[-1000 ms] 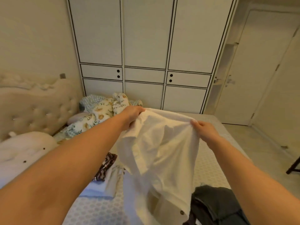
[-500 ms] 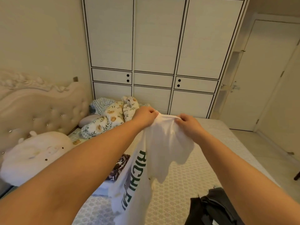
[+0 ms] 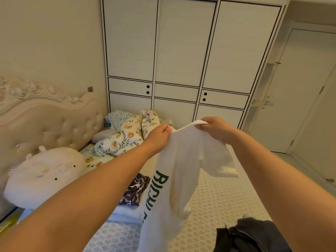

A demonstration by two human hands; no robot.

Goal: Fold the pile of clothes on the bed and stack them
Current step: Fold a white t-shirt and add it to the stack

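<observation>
Your left-hand fingers are curling over and pinching the top edge of a white T-shirt, thumb side toward you. Your right-hand fingers are gripping the same edge just beside them, at abt 2 o'clock from the left hand, w/ a raised fold of fabric peaking between the two grips. Left hand and right hand are both sitting near frame center, arms reaching in from 7 and 5 o'clock.

The shirt is hanging in the air from both grips, above the bed. It's draping down toward 6 o'clock, w/ green block lettering running vertically along its left side; the lower letters are too folded to read. One sleeve is flopping out toward 3 o'clock.

Under your left forearm, at abt 8 o'clock from the shirt, a dark brown patterned garment is lying on pale folded fabric. At 5 o'clock, at the bottom edge, a dark grey pile of clothes is sitting on the mattress.

Farther out: a round cream plush pillow at 9 o'clock, a floral quilt bunched at 11 o'clock, a tufted headboard at 10 o'clock. A white wardrobe w/ black trim is filling 12 o'clock, and a door is standing at 2 o'clock.
</observation>
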